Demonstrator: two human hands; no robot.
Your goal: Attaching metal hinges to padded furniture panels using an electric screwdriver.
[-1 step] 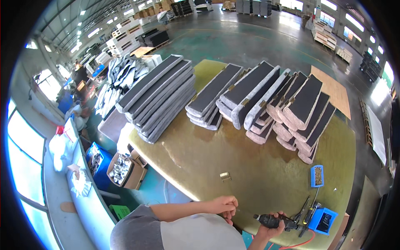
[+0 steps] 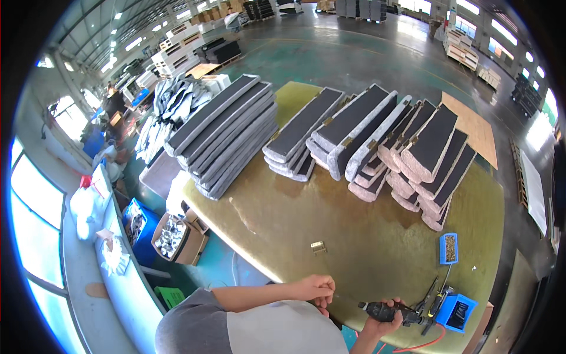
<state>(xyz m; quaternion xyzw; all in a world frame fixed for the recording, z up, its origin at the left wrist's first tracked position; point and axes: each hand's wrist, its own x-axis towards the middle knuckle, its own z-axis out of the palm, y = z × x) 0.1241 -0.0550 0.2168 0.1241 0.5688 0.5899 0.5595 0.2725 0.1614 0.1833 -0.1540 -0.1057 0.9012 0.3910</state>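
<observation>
My right hand (image 2: 386, 318) is wrapped round a black power screwdriver (image 2: 377, 310) at the table's near edge. The tool's nose points left, toward my left hand (image 2: 317, 290). That hand is closed, its fingers curled together in front of my body; whatever it may hold is hidden. Beyond it, a small brass-coloured hinge (image 2: 318, 247) lies on the olive-brown table (image 2: 265, 218), touched by neither hand. Right of the screwdriver, a small blue bin (image 2: 448, 248) of screws stands behind a second blue bin (image 2: 457, 313) with dark contents.
Stacks of grey padded panels (image 2: 227, 135) stand along the table's far side, with pinkish-grey ones (image 2: 433, 147) at the right. Hand tools (image 2: 437, 300) lie beside the bins. A red hose (image 2: 421, 347) runs along the near edge. An open carton (image 2: 177, 239) stands on the floor at left.
My left hand has shifted very slightly left. The right hand and the screwdriver stay practically where they were.
</observation>
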